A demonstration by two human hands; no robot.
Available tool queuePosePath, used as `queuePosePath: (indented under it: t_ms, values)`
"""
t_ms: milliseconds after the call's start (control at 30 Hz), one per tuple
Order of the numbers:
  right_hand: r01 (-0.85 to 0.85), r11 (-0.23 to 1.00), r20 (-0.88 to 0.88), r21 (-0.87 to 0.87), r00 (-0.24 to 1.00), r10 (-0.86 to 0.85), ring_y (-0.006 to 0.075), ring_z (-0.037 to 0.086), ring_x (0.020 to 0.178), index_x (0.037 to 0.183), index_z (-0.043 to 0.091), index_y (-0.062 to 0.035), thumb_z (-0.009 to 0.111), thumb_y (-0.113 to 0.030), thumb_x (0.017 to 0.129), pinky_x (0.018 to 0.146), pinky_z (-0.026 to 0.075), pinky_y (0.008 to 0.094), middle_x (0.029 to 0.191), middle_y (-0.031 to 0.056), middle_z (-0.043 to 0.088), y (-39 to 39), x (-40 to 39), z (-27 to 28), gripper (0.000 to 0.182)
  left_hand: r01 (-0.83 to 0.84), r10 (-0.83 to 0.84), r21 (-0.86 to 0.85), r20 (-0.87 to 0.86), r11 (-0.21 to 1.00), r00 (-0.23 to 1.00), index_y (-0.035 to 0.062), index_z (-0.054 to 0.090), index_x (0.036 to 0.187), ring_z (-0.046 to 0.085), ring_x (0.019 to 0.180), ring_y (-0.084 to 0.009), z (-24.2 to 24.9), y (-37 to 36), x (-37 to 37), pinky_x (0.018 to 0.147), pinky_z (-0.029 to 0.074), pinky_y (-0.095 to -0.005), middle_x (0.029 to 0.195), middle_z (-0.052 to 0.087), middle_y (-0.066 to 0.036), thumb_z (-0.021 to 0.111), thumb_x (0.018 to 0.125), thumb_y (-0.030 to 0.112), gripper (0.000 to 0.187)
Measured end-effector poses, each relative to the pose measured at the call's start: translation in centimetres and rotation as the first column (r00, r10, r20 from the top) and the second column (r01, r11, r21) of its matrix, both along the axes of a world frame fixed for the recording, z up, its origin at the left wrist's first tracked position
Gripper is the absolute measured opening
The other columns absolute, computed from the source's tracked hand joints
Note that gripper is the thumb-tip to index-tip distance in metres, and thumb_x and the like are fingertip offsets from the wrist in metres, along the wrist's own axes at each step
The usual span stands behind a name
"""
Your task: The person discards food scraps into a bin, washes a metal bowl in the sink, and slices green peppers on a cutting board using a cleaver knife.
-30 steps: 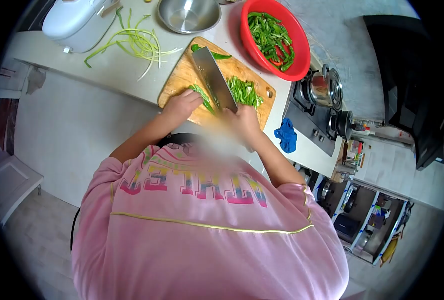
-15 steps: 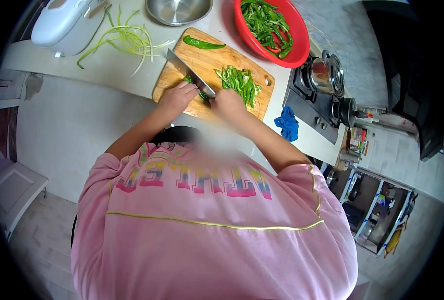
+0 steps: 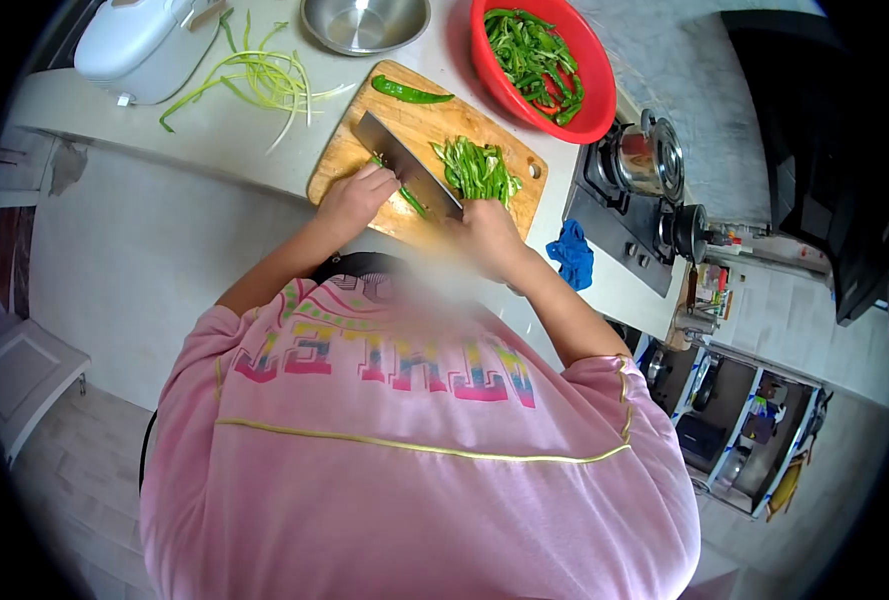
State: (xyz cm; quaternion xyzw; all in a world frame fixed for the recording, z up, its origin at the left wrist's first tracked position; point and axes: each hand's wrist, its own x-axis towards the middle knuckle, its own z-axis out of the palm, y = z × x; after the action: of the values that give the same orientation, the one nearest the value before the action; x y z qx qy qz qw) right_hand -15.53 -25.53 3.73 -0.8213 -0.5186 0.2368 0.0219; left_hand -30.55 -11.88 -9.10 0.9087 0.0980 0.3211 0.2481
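My right hand [image 3: 489,235] is closed round the handle of a cleaver [image 3: 410,166], its blade slanting up to the left over the wooden cutting board [image 3: 404,120]. Beside the blade, my left hand [image 3: 357,202] has its fingers bent down on a green chili pepper [image 3: 412,202], partly hidden under the fingertips. To the right of the cleaver lies a heap of sliced green pepper [image 3: 477,170]. One whole green pepper [image 3: 409,91] rests near the board's far edge.
A red basin [image 3: 604,95] of green peppers stands beyond the board, near a steel bowl [image 3: 364,25]. Long green stalks [image 3: 264,80] lie by a white appliance [image 3: 144,50]. At right are a blue cloth [image 3: 571,254] and a stove with a steel pot [image 3: 646,160].
The cleaver and my right hand have shifted right, away from my left fingers, showing more of the pepper and the blade's flat side. My left hand stays nearly in place.
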Motion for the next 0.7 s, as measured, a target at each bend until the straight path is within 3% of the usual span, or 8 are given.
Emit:
queuePosePath:
  t_ms: [200,300,400,500,533,633,700]
  values:
    - [-0.103,0.99,0.017,-0.095,0.994,0.106,0.0404,0.061,0.067,0.068,0.064,0.0038,0.064,-0.018,0.076,0.064,0.051,0.0461,0.068,0.0249,0.061,0.8,0.8,-2.0,0.024,0.014,-0.014,0.013,0.005,1.0,1.0,0.0048,0.06,0.093,0.057,0.089,-0.0197,-0.1,0.2,0.1,0.068,0.051,-0.0291,0.093,0.057,-0.003,0.052,0.075,0.007,0.02]
    - [-0.104,0.993,0.042,-0.049,0.993,0.106,0.0402,0.062,0.067,0.071,0.065,0.0034,0.063,-0.018,0.077,0.064,0.051,0.0458,0.069,0.0241,0.061,2.7,0.0,-2.6,0.023,0.015,-0.015,0.01,0.0,1.0,1.0,0.0055,0.061,0.093,0.058,0.089,-0.0195,0.0,0.1,0.2,0.068,0.051,-0.0285,0.092,0.059,-0.003,0.053,0.074,0.006,0.02]
    - [-0.03,1.0,0.079,-0.007,0.996,0.03,0.0387,0.062,0.066,0.074,0.065,0.0029,0.063,-0.021,0.077,0.063,0.051,0.0451,0.068,0.0238,0.061,3.6,-0.9,-3.2,0.024,0.013,-0.013,0.015,-0.012,1.0,1.0,0.0067,0.062,0.092,0.059,0.088,-0.0191,0.2,0.6,0.1,0.068,0.052,-0.0278,0.092,0.061,-0.003,0.055,0.072,0.005,0.021]
    - [0.065,0.982,-0.044,0.176,0.997,-0.058,0.0369,0.062,0.063,0.074,0.064,0.0029,0.064,-0.024,0.077,0.061,0.05,0.0445,0.064,0.0234,0.06,2.1,-0.2,-3.4,0.027,0.024,-0.024,0.018,0.0,1.0,1.0,0.0074,0.062,0.091,0.059,0.088,-0.019,0.4,0.3,0.2,0.068,0.051,-0.0281,0.092,0.061,-0.003,0.054,0.072,0.004,0.021]
    - [0.194,0.946,-0.189,0.26,0.971,-0.147,0.0363,0.061,0.06,0.071,0.063,0.0028,0.066,-0.026,0.076,0.058,0.049,0.0442,0.062,0.0231,0.058,1.3,0.0,-3.8,0.029,0.02,-0.02,0.008,0.001,1.0,1.0,0.0077,0.062,0.091,0.059,0.088,-0.0189,0.5,0.2,0.0,0.068,0.051,-0.0283,0.092,0.061,-0.003,0.054,0.072,0.004,0.021]
    - [0.354,0.911,-0.204,0.211,0.928,-0.313,0.0374,0.06,0.059,0.07,0.062,0.0029,0.067,-0.026,0.076,0.057,0.047,0.0443,0.062,0.0229,0.058,-0.1,-0.1,-3.0,0.03,-0.002,0.002,0.02,0.004,1.0,1.0,0.0078,0.06,0.093,0.057,0.089,-0.0189,0.3,0.4,-0.1,0.067,0.051,-0.029,0.091,0.058,-0.002,0.052,0.074,0.006,0.021]
    - [0.252,0.936,-0.173,0.247,0.961,-0.214,0.0388,0.059,0.061,0.07,0.061,0.0035,0.068,-0.026,0.076,0.058,0.048,0.0448,0.062,0.0236,0.058,-1.0,0.6,-3.6,0.031,-0.003,0.004,0.024,-0.004,1.0,1.0,0.0077,0.059,0.094,0.056,0.09,-0.0189,0.2,0.0,-0.2,0.067,0.051,-0.0294,0.09,0.056,-0.002,0.051,0.075,0.008,0.021]
